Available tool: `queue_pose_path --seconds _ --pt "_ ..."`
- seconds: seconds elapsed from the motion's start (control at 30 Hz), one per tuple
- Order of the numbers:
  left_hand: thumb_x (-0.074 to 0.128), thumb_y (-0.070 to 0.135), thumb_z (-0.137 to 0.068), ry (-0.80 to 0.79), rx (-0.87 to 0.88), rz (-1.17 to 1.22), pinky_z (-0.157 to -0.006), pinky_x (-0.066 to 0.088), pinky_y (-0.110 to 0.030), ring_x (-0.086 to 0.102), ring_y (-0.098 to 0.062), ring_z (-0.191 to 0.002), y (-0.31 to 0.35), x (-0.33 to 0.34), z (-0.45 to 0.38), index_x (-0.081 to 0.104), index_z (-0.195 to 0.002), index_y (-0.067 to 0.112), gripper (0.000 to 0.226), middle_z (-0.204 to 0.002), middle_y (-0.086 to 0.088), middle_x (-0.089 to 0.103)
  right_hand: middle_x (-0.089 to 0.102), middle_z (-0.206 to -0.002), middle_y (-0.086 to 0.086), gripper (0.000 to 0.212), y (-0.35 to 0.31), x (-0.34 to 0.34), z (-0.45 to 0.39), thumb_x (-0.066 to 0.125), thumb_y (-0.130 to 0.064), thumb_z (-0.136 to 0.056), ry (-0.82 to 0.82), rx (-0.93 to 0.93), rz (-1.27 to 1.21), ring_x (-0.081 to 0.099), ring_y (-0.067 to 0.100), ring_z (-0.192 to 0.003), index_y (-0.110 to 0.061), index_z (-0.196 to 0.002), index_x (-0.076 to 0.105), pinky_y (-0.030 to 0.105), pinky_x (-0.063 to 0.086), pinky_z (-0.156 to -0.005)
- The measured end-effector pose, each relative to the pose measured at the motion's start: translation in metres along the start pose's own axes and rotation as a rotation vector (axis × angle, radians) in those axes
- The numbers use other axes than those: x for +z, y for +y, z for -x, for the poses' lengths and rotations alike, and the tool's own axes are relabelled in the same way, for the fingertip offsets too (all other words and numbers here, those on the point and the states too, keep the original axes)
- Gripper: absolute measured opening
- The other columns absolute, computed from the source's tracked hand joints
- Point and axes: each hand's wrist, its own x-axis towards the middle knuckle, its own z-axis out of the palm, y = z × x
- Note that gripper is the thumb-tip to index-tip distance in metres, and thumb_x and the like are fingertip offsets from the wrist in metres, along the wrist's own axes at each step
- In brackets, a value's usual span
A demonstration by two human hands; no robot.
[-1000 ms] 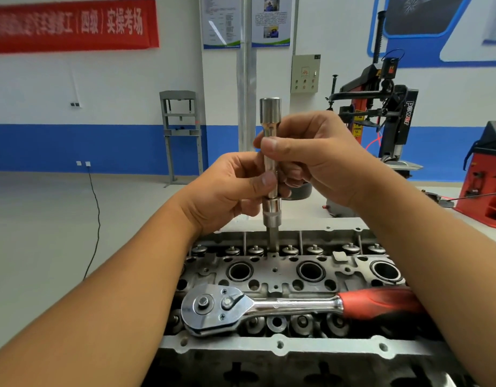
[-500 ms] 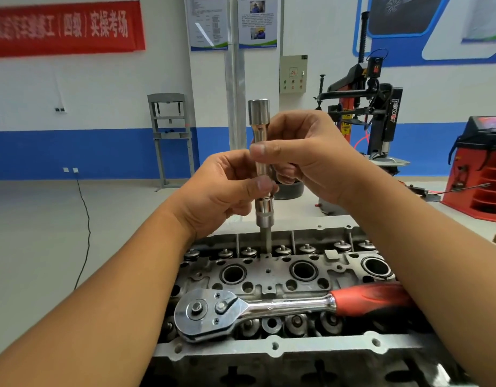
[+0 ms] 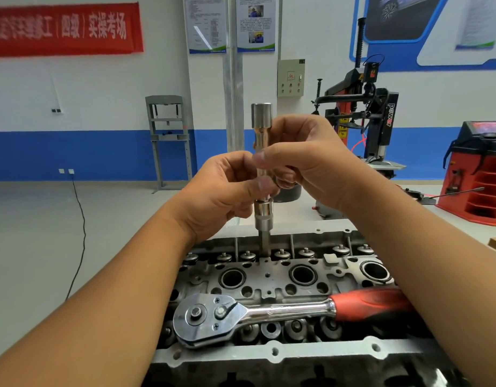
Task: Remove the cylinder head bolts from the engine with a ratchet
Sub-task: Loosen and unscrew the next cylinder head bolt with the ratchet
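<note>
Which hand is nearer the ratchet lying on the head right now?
Left, narrowly. The left hand pinches the extension bar above the ratchet head; the right hand holds the bar higher up, farther from it. Neither touches the ratchet.

Readable: "power" down the black tyre machine [image 3: 388,114]; "(四级) 实操考场" across the red banner [image 3: 65,30]; poster print illegible.

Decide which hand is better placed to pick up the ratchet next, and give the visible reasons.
Right, probably. The ratchet lies on the cylinder head with its red grip under the right forearm, while the left hand, nearer the socket end, could steady the extension bar that the right hand also holds.
</note>
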Motion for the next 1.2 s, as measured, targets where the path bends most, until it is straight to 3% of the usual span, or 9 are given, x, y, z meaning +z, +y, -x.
queue_pose_path --seconds 0.13,0.3,0.4,0.5,0.73,0.87,0.93,1.07,1.2 --pt "0.086 0.014 -0.075 0.056 0.026 -0.020 -0.051 0.034 -0.026 0.053 -0.010 -0.058 -0.0009 -0.0023 -0.0009 0.061 -0.093 0.013 0.031 -0.068 0.006 0.063 0.063 -0.064 0.006 0.016 0.0011 0.0016 0.0009 0.083 -0.005 -0.074 0.000 0.005 0.026 0.044 0.012 -0.044 -0.010 -0.082 0.069 0.025 0.037 -0.046" --pt "0.089 0.030 -0.075 0.020 -0.025 -0.004 -0.053 0.040 -0.023 0.050 -0.031 -0.084 0.0021 -0.0003 0.0015 0.079 -0.101 0.021 0.029 -0.090 -0.005 0.074 0.054 -0.064 0.011 0.034 0.0023 0.0011 0.0005 0.086 -0.012 -0.078 0.031 -0.002 0.049 0.046 0.014 -0.046 0.008 -0.084 0.059 0.026 0.038 -0.045" --pt "0.073 0.029 -0.085 -0.071 -0.051 0.080 -0.053 0.040 -0.022 0.042 -0.026 -0.072 0.0035 -0.0008 0.0026 0.079 -0.104 0.017 0.023 -0.096 -0.012 0.075 0.052 -0.065 0.011 0.048 0.0030 0.0015 0.0004 0.085 -0.014 -0.079 0.017 -0.009 0.019 0.046 0.012 -0.045 0.018 -0.092 0.051 0.025 0.038 -0.043" --pt "0.070 0.026 -0.086 -0.104 -0.045 0.098 -0.052 0.035 -0.023 0.045 -0.014 -0.063 0.0029 -0.0007 0.0023 0.079 -0.103 0.017 0.021 -0.093 -0.011 0.074 0.052 -0.062 0.008 0.045 0.0027 0.0008 0.0003 0.083 -0.014 -0.080 0.003 -0.003 0.016 0.045 0.010 -0.044 0.017 -0.092 0.053 0.024 0.038 -0.043" --pt "0.080 0.020 -0.084 -0.025 0.004 -0.019 -0.051 0.034 -0.022 0.046 -0.008 -0.059 -0.0007 -0.0026 -0.0004 0.080 -0.094 0.028 0.013 -0.075 0.007 0.065 0.051 -0.057 0.001 0.026 0.0037 0.0012 0.0005 0.083 -0.015 -0.081 -0.010 0.000 0.019 0.044 0.012 -0.045 -0.003 -0.083 0.061 0.025 0.038 -0.045" --pt "0.068 0.028 -0.090 -0.062 -0.055 0.070 -0.052 0.034 -0.023 0.040 -0.009 -0.053 -0.0019 -0.0022 0.0004 0.078 -0.101 0.013 0.020 -0.099 -0.022 0.060 0.055 -0.057 0.002 0.019 0.0045 0.0010 0.0006 0.079 -0.013 -0.087 -0.036 -0.007 -0.010 0.048 0.011 -0.043 -0.009 -0.076 0.063 0.025 0.042 -0.043" --pt "0.062 0.023 -0.094 -0.099 -0.061 0.125 -0.052 0.035 -0.024 0.038 -0.009 -0.052 -0.0015 -0.0013 0.0009 0.076 -0.105 0.009 0.023 -0.107 -0.027 0.054 0.054 -0.061 0.008 0.019 0.0044 0.0012 0.0007 0.077 -0.013 -0.088 -0.044 0.002 -0.025 0.049 0.013 -0.044 -0.005 -0.080 0.062 0.024 0.043 -0.042" --pt "0.066 0.024 -0.091 -0.127 -0.051 0.125 -0.053 0.037 -0.022 0.042 -0.009 -0.054 -0.0016 -0.0028 0.0002 0.078 -0.103 0.013 0.020 -0.096 -0.015 0.071 0.054 -0.068 0.012 0.030 0.0024 0.0014 0.0008 0.079 -0.018 -0.086 -0.038 0.015 0.017 0.049 0.010 -0.045 0.005 -0.099 0.063 0.024 0.041 -0.042" --pt "0.075 0.018 -0.088 -0.074 0.000 0.006 -0.059 0.032 -0.033 0.054 -0.009 -0.061 -0.0022 -0.0025 -0.0003 0.079 -0.097 0.025 0.011 -0.085 0.002 0.074 0.051 -0.064 0.012 0.034 0.0030 -0.0004 0.0010 0.085 -0.021 -0.080 -0.033 0.009 0.020 0.042 0.012 -0.045 0.004 -0.085 0.062 0.026 0.036 -0.045"
